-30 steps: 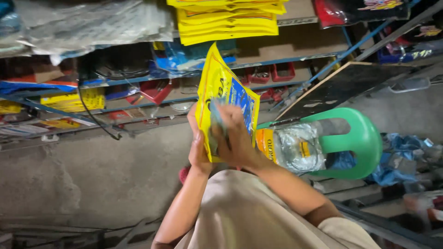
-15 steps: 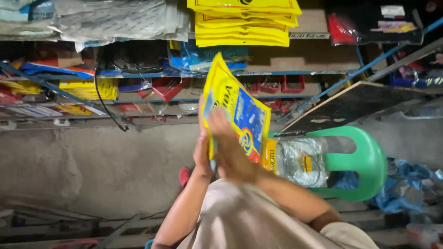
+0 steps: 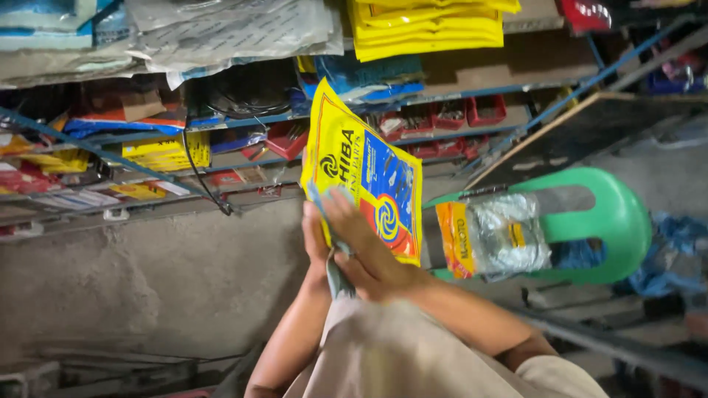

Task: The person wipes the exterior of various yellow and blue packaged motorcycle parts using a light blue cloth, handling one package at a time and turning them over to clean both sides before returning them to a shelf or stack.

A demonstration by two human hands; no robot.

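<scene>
both hands, left hand (image 3: 316, 239) and right hand (image 3: 365, 247), grip one yellow packet (image 3: 365, 173); one green chair (image 3: 612, 221) nearby.

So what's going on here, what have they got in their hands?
A person holds a flat yellow packet with a blue and orange printed panel up in front of stocked shelves. The right hand lies over its front with a greyish cloth under the fingers; the left hand supports it from behind. A green plastic chair stands to the right, with a clear bag lying on it. More yellow packets are stacked on the upper shelf.
</scene>
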